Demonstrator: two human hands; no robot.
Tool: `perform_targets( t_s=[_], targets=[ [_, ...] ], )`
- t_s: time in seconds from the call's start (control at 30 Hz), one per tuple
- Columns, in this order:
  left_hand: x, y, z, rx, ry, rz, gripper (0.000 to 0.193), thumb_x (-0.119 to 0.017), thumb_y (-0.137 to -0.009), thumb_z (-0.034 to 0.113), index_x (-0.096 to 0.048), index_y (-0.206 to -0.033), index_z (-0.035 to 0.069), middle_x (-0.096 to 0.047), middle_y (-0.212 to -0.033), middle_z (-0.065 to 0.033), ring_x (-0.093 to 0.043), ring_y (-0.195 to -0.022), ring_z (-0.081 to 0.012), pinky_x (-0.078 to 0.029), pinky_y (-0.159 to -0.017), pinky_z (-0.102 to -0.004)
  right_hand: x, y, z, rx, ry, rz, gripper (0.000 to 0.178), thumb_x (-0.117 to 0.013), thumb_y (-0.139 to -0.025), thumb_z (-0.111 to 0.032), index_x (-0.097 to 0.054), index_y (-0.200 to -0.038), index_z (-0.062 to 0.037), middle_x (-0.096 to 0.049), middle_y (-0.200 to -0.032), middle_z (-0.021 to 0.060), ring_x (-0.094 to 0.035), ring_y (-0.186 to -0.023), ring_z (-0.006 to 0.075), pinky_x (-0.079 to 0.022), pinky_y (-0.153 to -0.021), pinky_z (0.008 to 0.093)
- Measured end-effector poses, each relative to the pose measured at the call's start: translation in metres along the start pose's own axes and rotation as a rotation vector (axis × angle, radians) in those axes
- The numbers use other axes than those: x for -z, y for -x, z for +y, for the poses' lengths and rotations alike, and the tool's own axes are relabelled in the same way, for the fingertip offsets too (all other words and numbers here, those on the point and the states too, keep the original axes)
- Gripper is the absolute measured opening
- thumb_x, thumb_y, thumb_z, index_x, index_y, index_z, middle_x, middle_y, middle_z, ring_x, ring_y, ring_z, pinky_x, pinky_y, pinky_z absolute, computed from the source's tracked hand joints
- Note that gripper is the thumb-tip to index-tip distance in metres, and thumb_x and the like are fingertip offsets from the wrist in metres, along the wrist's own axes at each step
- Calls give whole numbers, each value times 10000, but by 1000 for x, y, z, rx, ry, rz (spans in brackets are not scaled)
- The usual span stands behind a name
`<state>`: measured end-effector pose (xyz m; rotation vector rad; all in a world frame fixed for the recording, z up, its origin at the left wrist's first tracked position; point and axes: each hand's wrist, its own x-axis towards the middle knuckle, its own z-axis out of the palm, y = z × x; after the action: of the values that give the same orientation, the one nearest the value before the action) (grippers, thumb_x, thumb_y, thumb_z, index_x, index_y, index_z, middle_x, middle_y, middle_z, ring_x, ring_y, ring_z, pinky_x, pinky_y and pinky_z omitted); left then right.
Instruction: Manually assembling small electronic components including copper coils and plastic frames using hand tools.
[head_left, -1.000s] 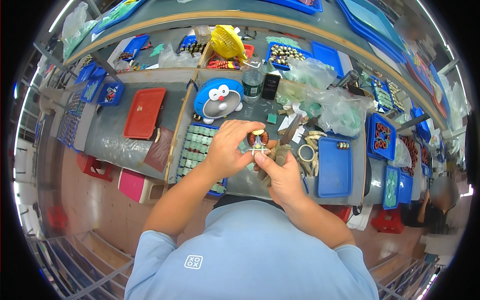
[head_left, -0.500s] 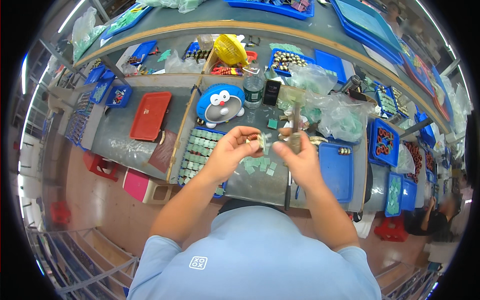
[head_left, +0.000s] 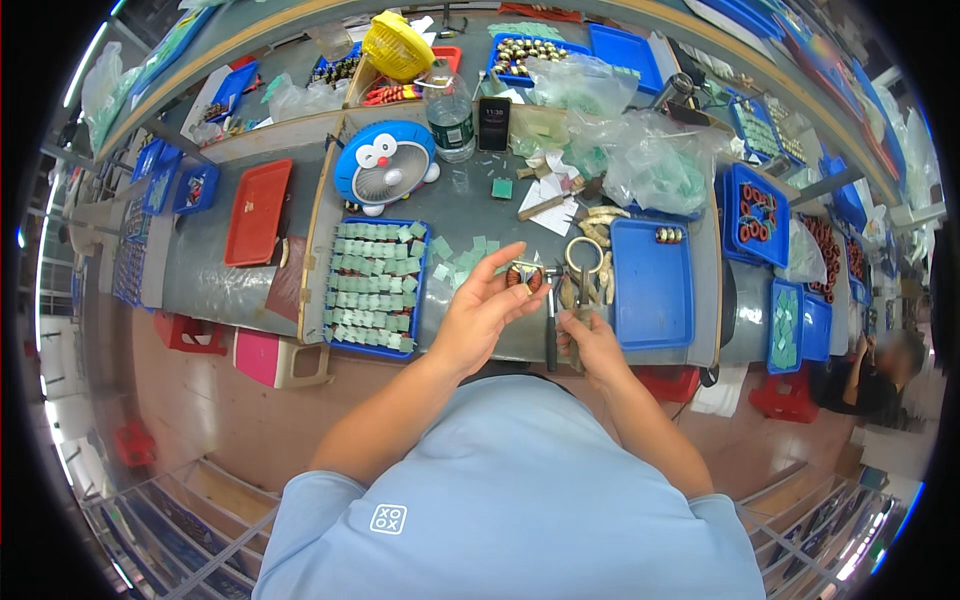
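My left hand [head_left: 478, 318] pinches a small ring coil [head_left: 524, 278] wound with copper-red wire, between thumb and fingers above the bench. To its right, my right hand [head_left: 592, 345] is closed around the lower part of a tool [head_left: 578, 290] with a large pale ring at its far end; its exact kind is unclear. Several tan, finger-like pieces [head_left: 598, 235] lie around and beyond this tool. Between the hands a black-handled tool [head_left: 551, 335] lies on the bench. Loose green square sheets [head_left: 465, 258] are scattered left of the coil.
At left stands a blue tray [head_left: 420, 300] with rows of green-topped parts. Behind it are a blue cartoon-faced fan [head_left: 385, 165], a water bottle [head_left: 450, 125] and a phone [head_left: 493, 125]. A blue tray [head_left: 650, 290] holding some coils sits at right, near plastic bags [head_left: 655, 165].
My right hand has moved down toward me; the blurred brown tool it held is gone from it, and the ring-ended tool is there now. The left hand still holds the coil. The view has shifted.
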<state>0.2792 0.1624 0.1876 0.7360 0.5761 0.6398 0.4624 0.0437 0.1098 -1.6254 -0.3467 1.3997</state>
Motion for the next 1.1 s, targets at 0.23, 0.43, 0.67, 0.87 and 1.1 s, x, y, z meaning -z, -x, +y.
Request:
perform_targets(
  t_s=[0.23,0.43,0.67,0.87,1.1],
  targets=[
    [-19,1,-10,-52,16,-49,550,-521,-1006,22,-335,-1521,72,-549,-1405,-216,-567,-1317,-318,-470,-1087,-425,16,7,26,-69,1,-19,323,-692,-971,-318,-623,-1133,-47,-637,-965,28,-593,-815,117,-483,-707,280],
    [-22,2,-8,-162,-82,-50,499,-504,-1021,45,-352,-1495,67,-542,-1415,-236,-560,-1326,-329,-478,-1081,-418,22,6,42,-17,19,23,288,-674,-976,-280,-621,-1134,-45,-656,-1008,60,-636,-875,178,-504,-737,327],
    [-21,2,3,-136,-88,99,382,-522,-1067,183,-416,-1416,70,-610,-1336,-226,-634,-1230,-335,-526,-1003,-415,29,-64,116,334,1038,185,355,-733,-892,-274,-606,-1070,6,-665,-1066,232,-644,-1005,443,-522,-865,508],
    [-14,8,1,-46,-198,151,311,-535,-1075,238,-472,-1334,77,-654,-1271,-175,-673,-1157,-292,-559,-911,-378,37,-94,151,345,1203,172,426,-807,-824,-274,-568,-1060,-13,-669,-1047,228,-652,-1018,426,-524,-844,528],
    [-3,28,5,-72,-171,306,366,-477,-1097,297,-468,-1387,74,-666,-1243,-180,-693,-1117,-293,-552,-882,-345,5,-100,136,279,1234,168,514,-781,-835,-204,-480,-1218,-42,-678,-1074,249,-671,-1014,440,-537,-863,517]
  ],
)
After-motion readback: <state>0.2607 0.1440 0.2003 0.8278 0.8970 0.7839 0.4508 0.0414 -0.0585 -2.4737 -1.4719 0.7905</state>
